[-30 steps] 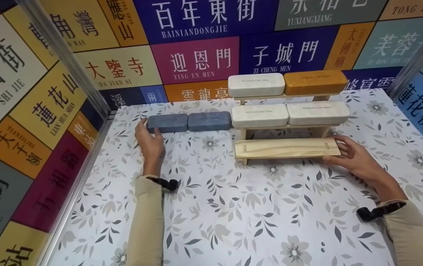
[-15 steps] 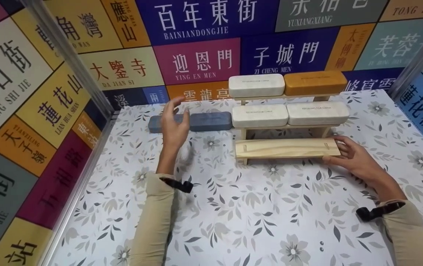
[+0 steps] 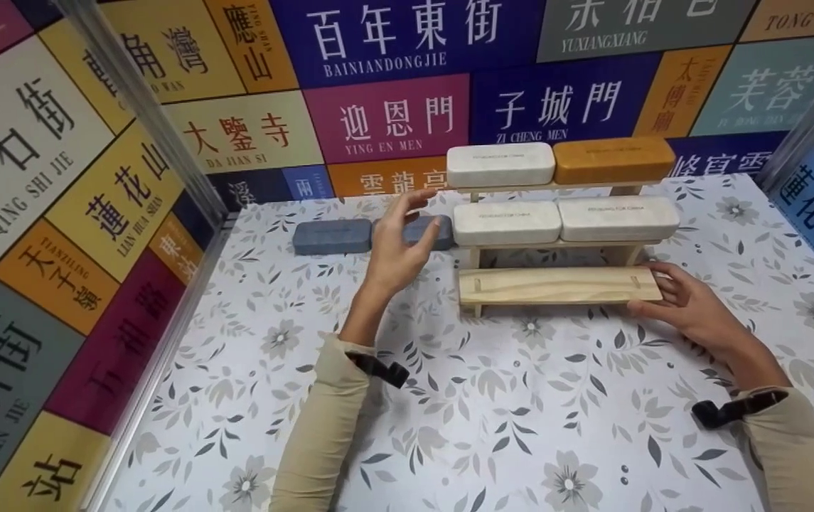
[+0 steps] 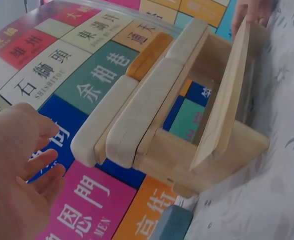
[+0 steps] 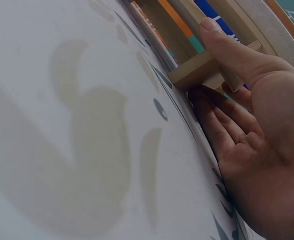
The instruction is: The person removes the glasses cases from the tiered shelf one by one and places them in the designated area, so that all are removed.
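At the left, a side wall (image 3: 30, 178) is covered with coloured panels lettered in Chinese characters and Latin capitals. On the far left part of the floral-patterned tabletop (image 3: 478, 434), a rounded blue-grey case (image 3: 333, 237) is laid flat. Just beside it, a second blue-grey case (image 3: 418, 227) is partly hidden by the left hand (image 3: 399, 247); nothing is held there, and the thumb is parted from the loosely curved fingers. In the left wrist view, a gap is shown between this hand and the stand.

Right of the blue-grey pair, a three-tier wooden stand (image 3: 559, 286) is placed. On its top tier, a white case (image 3: 500, 164) is set at the left, with a mustard case (image 3: 614, 161) at the right. On the middle tier, two more white cases (image 3: 620, 218) are lined up end to end, marked with small lettering. Below and nearer, the right end of the lowest shelf is gripped by the right hand (image 3: 698, 313), the thumb being placed at its near edge. The two hands are set well apart, and beige sleeves (image 3: 321, 434) are worn on both arms.
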A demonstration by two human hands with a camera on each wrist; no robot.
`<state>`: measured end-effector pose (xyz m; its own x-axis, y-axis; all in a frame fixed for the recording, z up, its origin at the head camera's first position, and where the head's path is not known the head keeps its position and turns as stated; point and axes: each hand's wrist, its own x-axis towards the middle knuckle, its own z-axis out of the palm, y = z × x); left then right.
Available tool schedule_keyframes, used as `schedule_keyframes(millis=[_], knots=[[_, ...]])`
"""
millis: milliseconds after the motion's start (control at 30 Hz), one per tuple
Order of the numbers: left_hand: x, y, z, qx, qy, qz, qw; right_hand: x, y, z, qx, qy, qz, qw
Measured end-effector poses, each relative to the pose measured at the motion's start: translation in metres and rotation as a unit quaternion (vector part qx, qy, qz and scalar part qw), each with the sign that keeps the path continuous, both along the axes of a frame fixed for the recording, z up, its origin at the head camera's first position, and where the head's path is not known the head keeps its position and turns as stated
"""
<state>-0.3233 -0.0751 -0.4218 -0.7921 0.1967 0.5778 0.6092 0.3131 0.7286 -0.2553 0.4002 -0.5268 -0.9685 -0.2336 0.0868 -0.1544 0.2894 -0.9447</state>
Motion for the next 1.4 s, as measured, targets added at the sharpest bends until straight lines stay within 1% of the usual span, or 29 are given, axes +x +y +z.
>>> schedule_keyframes(millis=[133,200,267,467,567,733,933,1033,1200,1400], knots=[[0.002,0.011,-0.003,-0.031,-0.040,-0.024,0.9984,0.000,0.001,0.000,0.003,0.002,0.001,1.0000],[0.002,0.015,-0.005,-0.044,-0.056,-0.028,0.9970,0.000,0.001,0.000,0.004,0.002,0.001,1.0000],[0.001,0.019,-0.008,-0.049,-0.066,-0.030,0.9961,0.000,0.002,0.000,0.006,0.003,0.001,1.0000],[-0.006,0.031,-0.017,-0.039,-0.088,-0.032,0.9948,0.000,0.002,-0.001,0.006,0.001,0.000,1.0000],[-0.009,0.038,-0.021,-0.034,-0.105,-0.031,0.9934,0.000,0.002,-0.001,0.004,-0.002,0.000,1.0000],[-0.012,0.051,-0.027,-0.019,-0.124,-0.019,0.9919,-0.001,0.002,0.000,0.003,0.002,-0.001,1.0000],[-0.014,0.060,-0.035,0.006,-0.129,0.001,0.9917,-0.002,0.003,0.000,0.005,0.002,-0.001,1.0000],[-0.015,0.061,-0.040,0.012,-0.119,0.009,0.9928,-0.002,0.002,0.000,0.014,0.001,-0.004,0.9999],[-0.016,0.060,-0.046,0.023,-0.101,0.005,0.9946,-0.002,0.002,0.000,0.020,0.000,-0.006,0.9998],[-0.018,0.058,-0.049,0.047,-0.093,-0.013,0.9945,-0.001,0.001,0.000,0.022,-0.003,-0.007,0.9997]])
